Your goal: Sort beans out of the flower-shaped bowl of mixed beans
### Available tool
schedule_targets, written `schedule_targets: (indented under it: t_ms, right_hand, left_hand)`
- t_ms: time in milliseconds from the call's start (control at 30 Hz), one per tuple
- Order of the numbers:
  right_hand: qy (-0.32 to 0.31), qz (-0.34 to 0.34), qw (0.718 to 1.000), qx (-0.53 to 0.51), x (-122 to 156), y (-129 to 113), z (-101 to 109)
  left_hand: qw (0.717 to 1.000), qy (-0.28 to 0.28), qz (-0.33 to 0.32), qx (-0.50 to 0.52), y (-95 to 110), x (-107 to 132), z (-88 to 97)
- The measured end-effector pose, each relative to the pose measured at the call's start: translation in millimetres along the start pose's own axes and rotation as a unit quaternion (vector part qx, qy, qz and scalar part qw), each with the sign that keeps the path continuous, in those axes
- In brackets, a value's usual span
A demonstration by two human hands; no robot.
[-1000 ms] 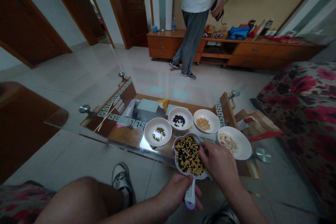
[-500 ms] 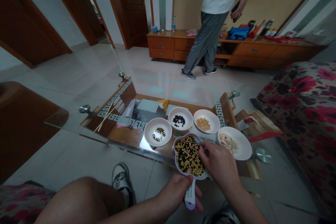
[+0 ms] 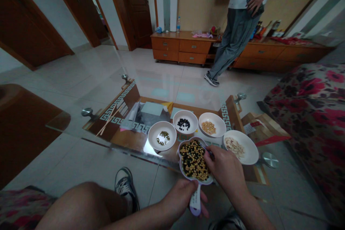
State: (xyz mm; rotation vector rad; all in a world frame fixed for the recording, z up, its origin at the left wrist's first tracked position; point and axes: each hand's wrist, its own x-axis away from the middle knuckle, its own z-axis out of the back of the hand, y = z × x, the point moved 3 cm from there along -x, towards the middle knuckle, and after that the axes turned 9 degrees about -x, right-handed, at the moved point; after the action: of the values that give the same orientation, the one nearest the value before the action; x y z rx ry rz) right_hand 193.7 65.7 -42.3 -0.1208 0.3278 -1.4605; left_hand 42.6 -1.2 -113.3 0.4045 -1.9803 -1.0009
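My left hand (image 3: 182, 196) is closed round the white and lilac handle of a flower-shaped bowl (image 3: 180, 158), held at the near edge of the glass table. Mixed beans (image 3: 195, 160), yellow, black and green, fill it. My right hand (image 3: 225, 165) pinches a slim metal utensil (image 3: 202, 147) whose tip reaches into the beans; its kind is mostly hidden by the fingers. Beyond stand white bowls: one with green beans (image 3: 163, 137), one with black beans (image 3: 184, 124), one with yellow beans (image 3: 208, 127). Right of these, another bowl (image 3: 252, 152) contains pale flat slices (image 3: 234, 146).
Wooden chopsticks (image 3: 109, 120) lie on the left of the glass table (image 3: 129, 151). Papers (image 3: 151, 113) show near its middle. A brown paper bag (image 3: 265, 129) is at the right. Across the room a person (image 3: 234, 39) stands before a low cabinet (image 3: 179, 46).
The person across the room has stepped to the right, and their hand with a dark phone is now against their hip. My hands and the flower-shaped bowl look almost unmoved.
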Motion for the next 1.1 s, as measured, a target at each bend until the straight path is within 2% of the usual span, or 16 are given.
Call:
schedule_targets:
  t_ms: [667,1100]
  right_hand:
    - [-0.011,0.009,1.000,-0.003,0.5,1.1,-2.0]
    - [0.021,0.016,1.000,0.009,0.4,1.0,-1.8]
  left_hand:
    - [1.000,0.004,0.003,0.003,3.7,1.1,-1.3]
    - [1.000,0.005,0.010,-0.002,7.7,3.6,-1.2]
